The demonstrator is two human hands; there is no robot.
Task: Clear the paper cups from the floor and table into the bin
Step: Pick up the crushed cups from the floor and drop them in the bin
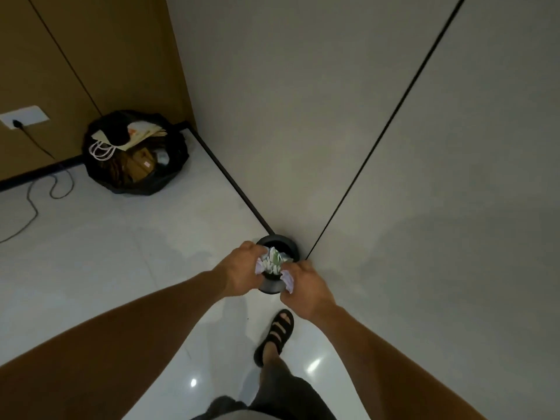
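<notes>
The left hand [242, 269] has its fingers curled round a bunch of crumpled paper cups [270, 261], white with green print; the right hand [306, 287] grips a crumpled white cup [288, 281] in its curled fingers, just beside the bunch; whether the two lots touch cannot be told. The hands are close together, their backs to the camera, and both hold their paper over the open mouth of the bin [280, 240]. The bin is small, round and black, and stands on the floor against the foot of the grey wall panel [303, 116]; its far rim shows beyond the hands and part of its side below them; what lies inside is hidden by hands and paper.

Both forearms are bare. A foot in a black strapped sandal [277, 331] stands on the glossy white floor [106, 268] near the bin, on the person's side of it, with dark shorts [291, 392] above it. A thin black seam [385, 128] runs down the grey wall to the floor just right of the bin; a black skirting strip [230, 183] follows the wall's foot away to the far corner.

In that corner, well apart from the bin, sits an open black rubbish bag [100, 174] holding a paper carrier bag [133, 136] with white cord handles and some brown cardboard [136, 168]. On the brown wall beside it a white socket plate [25, 116] carries a black plug; its cable [33, 204] trails in loops across the floor.
</notes>
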